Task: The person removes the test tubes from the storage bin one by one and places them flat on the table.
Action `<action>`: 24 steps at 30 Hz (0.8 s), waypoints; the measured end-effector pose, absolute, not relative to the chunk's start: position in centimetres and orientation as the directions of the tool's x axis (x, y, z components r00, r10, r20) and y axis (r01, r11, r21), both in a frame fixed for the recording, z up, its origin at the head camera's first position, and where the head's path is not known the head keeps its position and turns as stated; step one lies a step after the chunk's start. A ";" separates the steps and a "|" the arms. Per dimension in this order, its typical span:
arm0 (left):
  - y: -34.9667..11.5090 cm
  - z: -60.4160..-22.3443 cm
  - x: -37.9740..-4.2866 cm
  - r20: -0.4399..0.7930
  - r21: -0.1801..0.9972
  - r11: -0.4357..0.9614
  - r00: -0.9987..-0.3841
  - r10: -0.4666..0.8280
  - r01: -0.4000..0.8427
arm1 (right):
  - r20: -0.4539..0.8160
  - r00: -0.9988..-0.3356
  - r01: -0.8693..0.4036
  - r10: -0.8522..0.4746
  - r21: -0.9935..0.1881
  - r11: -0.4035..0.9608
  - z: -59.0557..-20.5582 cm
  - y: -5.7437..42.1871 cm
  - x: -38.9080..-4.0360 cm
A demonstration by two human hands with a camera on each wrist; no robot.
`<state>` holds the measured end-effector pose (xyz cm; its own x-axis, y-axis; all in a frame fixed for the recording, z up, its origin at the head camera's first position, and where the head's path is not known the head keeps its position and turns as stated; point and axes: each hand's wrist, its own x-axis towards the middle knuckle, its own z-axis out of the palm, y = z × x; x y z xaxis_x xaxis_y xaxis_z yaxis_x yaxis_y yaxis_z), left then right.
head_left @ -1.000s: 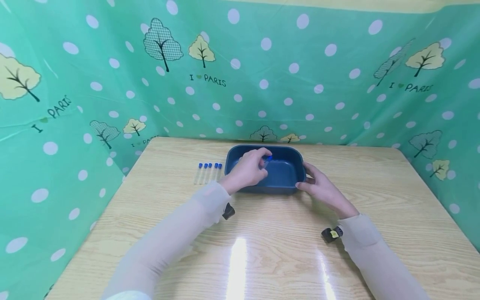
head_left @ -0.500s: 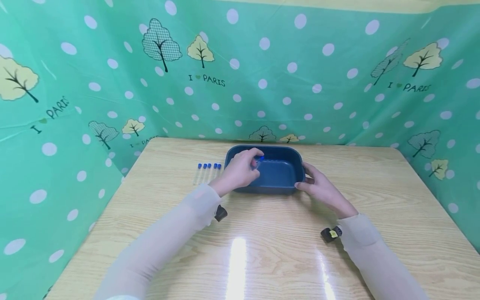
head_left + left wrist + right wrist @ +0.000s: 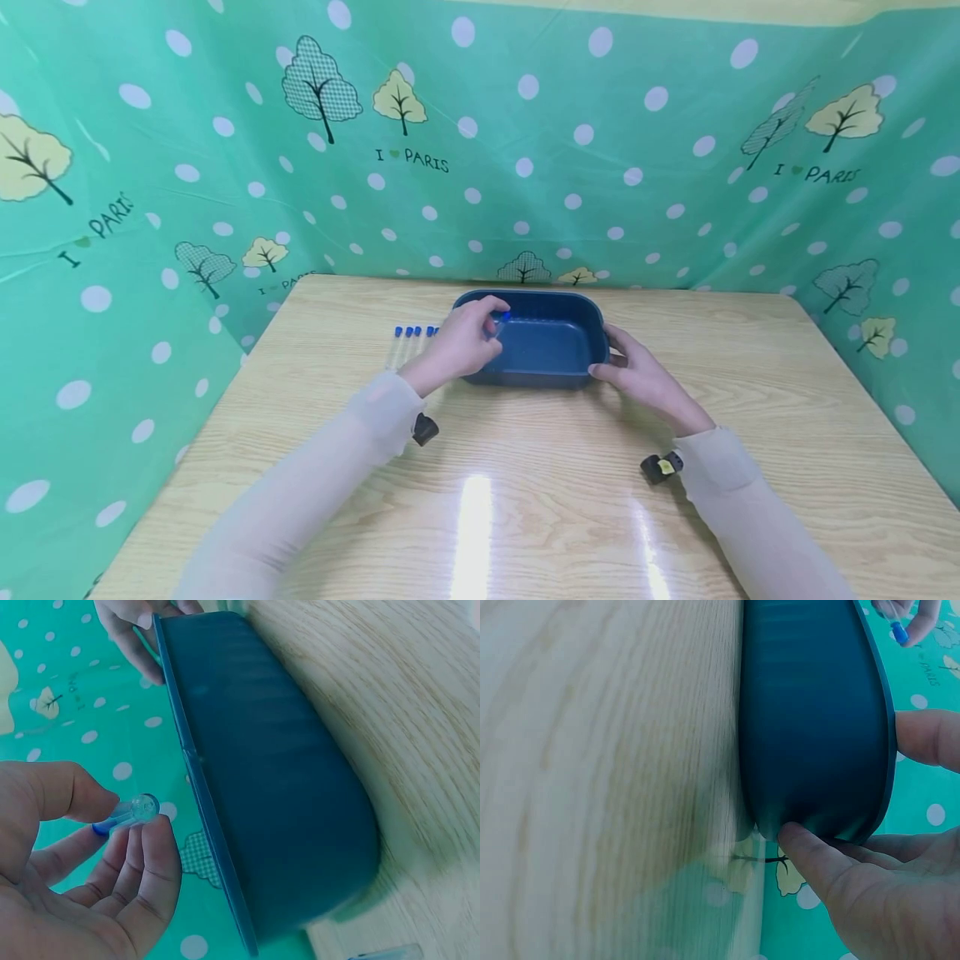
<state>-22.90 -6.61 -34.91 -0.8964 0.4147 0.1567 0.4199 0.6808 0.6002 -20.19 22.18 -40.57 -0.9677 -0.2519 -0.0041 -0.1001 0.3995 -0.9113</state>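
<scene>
My left hand [image 3: 459, 340] is raised over the left part of a dark blue plastic basin [image 3: 534, 380]. Between thumb and fingertips it pinches a small clear tube [image 3: 135, 811] with a blue cap, held above the rim. My right hand [image 3: 651, 385] grips the basin's right end; the thumb is at the front rim and the fingers lie along the end wall, as the right wrist view shows. Left of the basin, several like clear tubes [image 3: 409, 343] with blue caps lie in a row, partly hidden by my left hand and forearm.
The basin stands near the back of a light wood-grain table [image 3: 570, 483]. A green dotted curtain [image 3: 570, 150] with printed trees hangs behind and at both sides. Each wrist carries a small black camera, such as the right wrist camera [image 3: 660, 468].
My left hand has moved left across the basin with the tube still pinched, from near its middle to its left part. My right hand and the basin have stayed in place.
</scene>
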 end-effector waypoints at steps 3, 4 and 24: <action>-7.0 -35.0 -22.8 0.154 0.609 0.675 -0.897 0.414 0.416 | -0.009 -0.969 -0.094 -0.247 -0.912 0.399 -40.6 22.2 -20.3; -7.1 -35.0 -22.8 0.154 0.612 0.673 -0.898 0.413 0.415 | -0.009 -0.969 -0.093 -0.246 -0.912 0.399 -40.6 22.2 -20.3; -10.5 -35.4 -22.9 0.150 0.627 0.681 -0.917 0.370 0.378 | -0.029 -0.970 -0.076 -0.241 -0.907 0.415 -40.6 22.1 -20.2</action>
